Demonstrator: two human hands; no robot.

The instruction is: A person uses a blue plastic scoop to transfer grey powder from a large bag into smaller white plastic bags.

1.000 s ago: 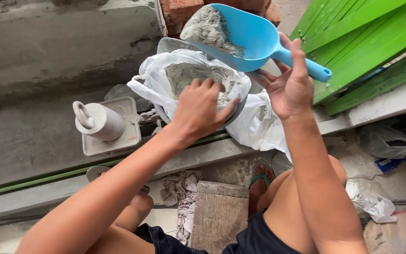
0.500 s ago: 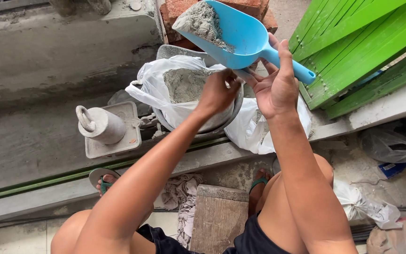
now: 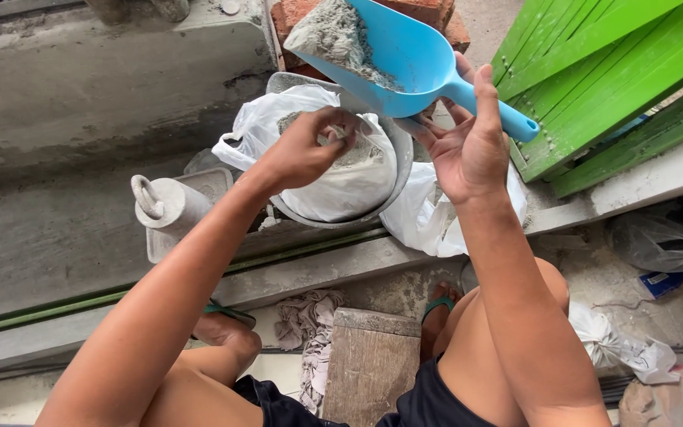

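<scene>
One bright blue plastic scoop [image 3: 393, 51], heaped with grey cement powder [image 3: 333, 35], sits above the round metal basin [image 3: 398, 170]; right hand [image 3: 468, 146] wraps its handle, fingers closed, keeping it level, likely so nothing spills. Left hand [image 3: 302, 150] pinches the rim of the white plastic bag [image 3: 341, 174] lining the basin, apparently holding it open. Left of the basin: grey cylindrical weight [image 3: 169, 204]. Right: green slatted wooden panel [image 3: 602, 71].
</scene>
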